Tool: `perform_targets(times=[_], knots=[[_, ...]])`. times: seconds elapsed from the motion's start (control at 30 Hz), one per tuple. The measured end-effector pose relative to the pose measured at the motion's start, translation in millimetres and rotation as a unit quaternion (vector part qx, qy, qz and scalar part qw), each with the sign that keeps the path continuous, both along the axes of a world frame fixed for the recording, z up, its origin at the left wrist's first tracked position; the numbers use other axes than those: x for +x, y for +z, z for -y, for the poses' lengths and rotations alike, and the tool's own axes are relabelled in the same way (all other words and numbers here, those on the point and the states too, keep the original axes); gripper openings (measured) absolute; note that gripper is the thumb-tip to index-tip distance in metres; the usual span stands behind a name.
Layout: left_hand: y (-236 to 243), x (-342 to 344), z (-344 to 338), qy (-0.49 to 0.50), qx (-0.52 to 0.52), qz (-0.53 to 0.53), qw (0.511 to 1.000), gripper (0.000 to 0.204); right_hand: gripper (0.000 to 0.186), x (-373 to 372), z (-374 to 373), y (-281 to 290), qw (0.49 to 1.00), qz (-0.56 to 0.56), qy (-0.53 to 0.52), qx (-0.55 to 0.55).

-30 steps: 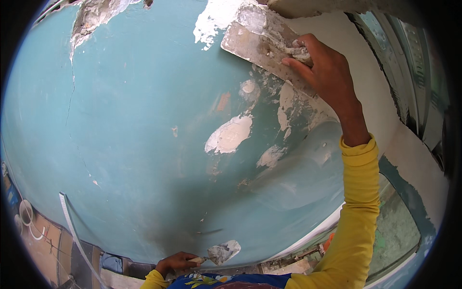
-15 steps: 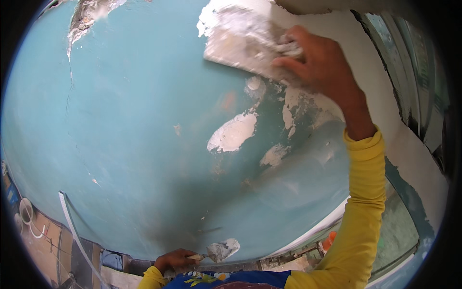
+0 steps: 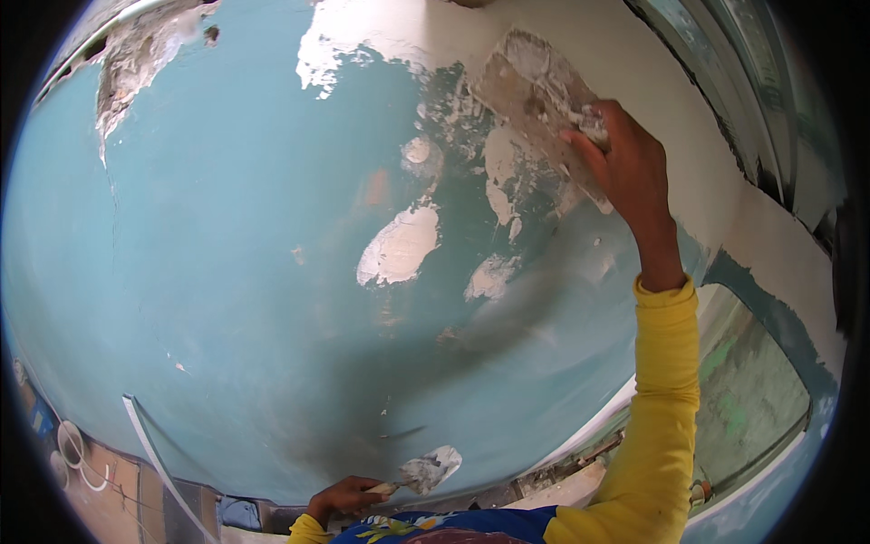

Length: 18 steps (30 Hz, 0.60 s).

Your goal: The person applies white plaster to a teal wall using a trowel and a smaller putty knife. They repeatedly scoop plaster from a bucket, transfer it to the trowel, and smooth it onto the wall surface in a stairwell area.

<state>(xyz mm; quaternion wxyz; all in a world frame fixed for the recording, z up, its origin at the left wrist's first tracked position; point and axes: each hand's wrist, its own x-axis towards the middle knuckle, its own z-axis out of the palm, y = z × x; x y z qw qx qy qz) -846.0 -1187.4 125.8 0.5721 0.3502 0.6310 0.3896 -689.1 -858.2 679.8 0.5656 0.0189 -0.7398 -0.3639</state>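
Gripping a small trowel (image 3: 433, 469) by its handle, the left hand (image 3: 347, 498) sits at the bottom of the frame, fingers curled shut; holding that paste-smeared blade level would probably guard against drips. The right hand (image 3: 630, 156), at upper right, is closed round the handle of a wide trowel (image 3: 528, 91), whose blade slants from upper left to lower right; whether its whole edge touches the wall cannot be told. Good spreading likely calls for a shallow tilt, even pressure along the long edge and overlapping strokes, so that the white paste (image 3: 385, 29) at the top feathers out without ridges. The right arm, in a yellow sleeve (image 3: 666, 390), rises steeply from the lower right, its wrist bare and the hand angled toward upper left. Beyond, the blue-green wall (image 3: 227, 236) carries a white oval patch (image 3: 401, 245) near centre and a broken gap (image 3: 136, 68) at upper left. Farther off, a bucket (image 3: 71, 444) is at lower left.
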Motion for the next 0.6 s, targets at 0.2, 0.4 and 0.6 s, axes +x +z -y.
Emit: perform_targets(times=[0.2, 0.4, 0.6], knots=[[2.6, 0.7, -7.6, -0.023, -0.014, -0.012, 1.000, 0.047, 0.040, -14.0, -12.7, 23.6, 1.000, 0.001, -0.005, 0.001], [4.9, 7.2, -12.0, 0.019, -0.015, -0.010, 1.000, 0.053, 0.039, -25.7, -12.8, 42.9, 0.999, 0.025, -0.020, -0.004], [5.4, 4.2, -7.8, 0.002, -0.016, -0.006, 1.000, 0.055, 0.041, 16.3, -28.3, -20.1, 0.991, 0.028, -0.068, -0.107]])
